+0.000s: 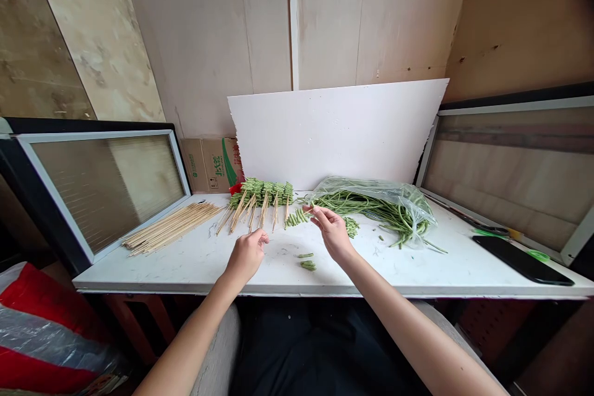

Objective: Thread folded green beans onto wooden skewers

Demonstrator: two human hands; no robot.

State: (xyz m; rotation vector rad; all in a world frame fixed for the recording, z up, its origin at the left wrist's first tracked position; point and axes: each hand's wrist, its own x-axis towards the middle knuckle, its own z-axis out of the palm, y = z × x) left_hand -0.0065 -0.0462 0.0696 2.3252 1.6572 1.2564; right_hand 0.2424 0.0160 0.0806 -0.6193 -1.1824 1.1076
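My right hand (333,232) is closed in a pinch at the end of a skewer of green bean pieces (296,218), held just over the table. My left hand (247,255) is curled shut to the left of it; whatever its fingers may hold is hidden. Between the hands and nearer me lie a few loose cut bean pieces (307,265). Beyond my left hand, finished bean skewers (266,193) are stacked with their bare stick ends towards me. A small pile of cut beans (351,227) sits just right of my right hand.
Bare bamboo skewers (171,229) lie in a bundle at the left. Long beans (371,205) spill from a clear plastic bag (420,201) at the right. A black phone (522,258) lies near the right edge. A white board (334,136) and a cardboard box (206,164) stand behind.
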